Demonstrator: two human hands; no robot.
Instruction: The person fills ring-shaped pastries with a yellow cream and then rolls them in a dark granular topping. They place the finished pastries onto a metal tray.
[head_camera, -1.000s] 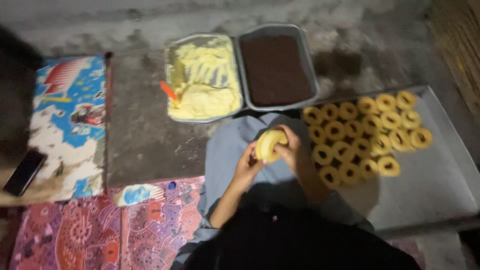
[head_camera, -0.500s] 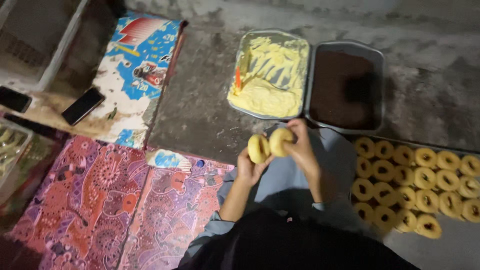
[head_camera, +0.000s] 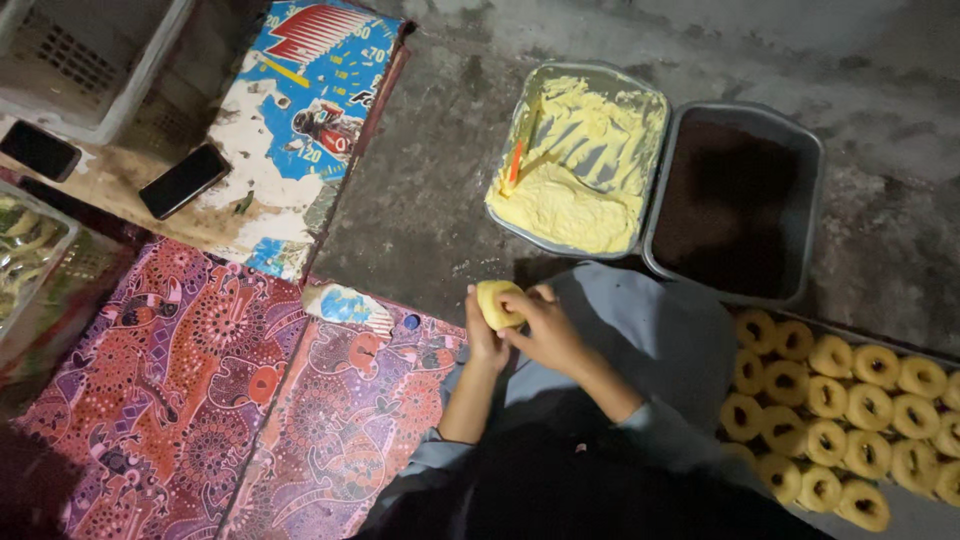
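Both hands clamped together on one round pale-yellow dough piece (head_camera: 495, 303), just below the grey metal tray of yellow cream (head_camera: 580, 160): left hand (head_camera: 484, 338) cups it from beneath, right hand (head_camera: 545, 330) pinches from the side. Orange-handled spatula (head_camera: 516, 163) lies in that cream. Grey tray of dark brown filling (head_camera: 733, 200) touches the cream tray's right side. Ring-shaped yellow pastries (head_camera: 840, 400) in rows, lower right of it.
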